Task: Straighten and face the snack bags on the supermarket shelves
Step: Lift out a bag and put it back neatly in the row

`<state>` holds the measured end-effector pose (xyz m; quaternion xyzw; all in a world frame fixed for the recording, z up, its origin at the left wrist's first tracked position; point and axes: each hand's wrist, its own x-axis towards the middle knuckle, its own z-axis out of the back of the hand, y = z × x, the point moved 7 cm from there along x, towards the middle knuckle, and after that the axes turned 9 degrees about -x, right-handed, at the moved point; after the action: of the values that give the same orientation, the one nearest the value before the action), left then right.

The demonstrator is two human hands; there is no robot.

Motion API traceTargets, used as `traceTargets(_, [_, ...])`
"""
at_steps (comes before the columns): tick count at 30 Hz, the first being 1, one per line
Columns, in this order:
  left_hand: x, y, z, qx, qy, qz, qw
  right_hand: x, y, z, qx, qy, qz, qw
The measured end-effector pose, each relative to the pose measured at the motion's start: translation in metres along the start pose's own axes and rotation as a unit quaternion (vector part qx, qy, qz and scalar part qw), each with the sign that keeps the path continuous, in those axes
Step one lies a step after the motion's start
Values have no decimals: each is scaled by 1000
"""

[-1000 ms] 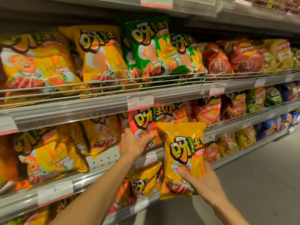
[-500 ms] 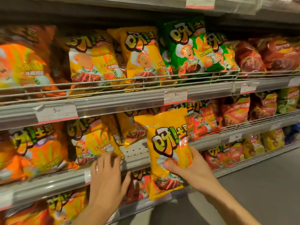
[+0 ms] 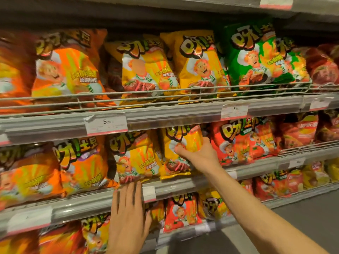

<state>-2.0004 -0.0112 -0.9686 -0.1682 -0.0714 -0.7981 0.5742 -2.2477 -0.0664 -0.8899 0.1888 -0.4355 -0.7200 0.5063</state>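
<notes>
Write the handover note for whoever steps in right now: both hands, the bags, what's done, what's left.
Right hand: grips the yellow bag, which stands in the middle shelf row, between another yellow bag and the red bags.
Left hand: open, fingers flat on the middle shelf's front rail.
Done: the bag is on the shelf, face out.
Left: let go, square it up, then straighten the tilted orange bags to its left.

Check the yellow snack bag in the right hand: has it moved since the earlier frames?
Yes. The yellow snack bag was held out in front of the middle shelf's price rail; now it stands on that shelf, behind the rail, gripped by the right hand.
</notes>
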Motion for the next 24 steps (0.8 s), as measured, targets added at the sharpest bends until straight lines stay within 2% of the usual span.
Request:
traceTargets(11, [6,14,-13,-25,-26,4,999,13,-8,-4,-2,-31,23,999])
traceTargets(24, [6,13,-5,-46,-31,7,998,16,-20,-24,22,-1,33,999])
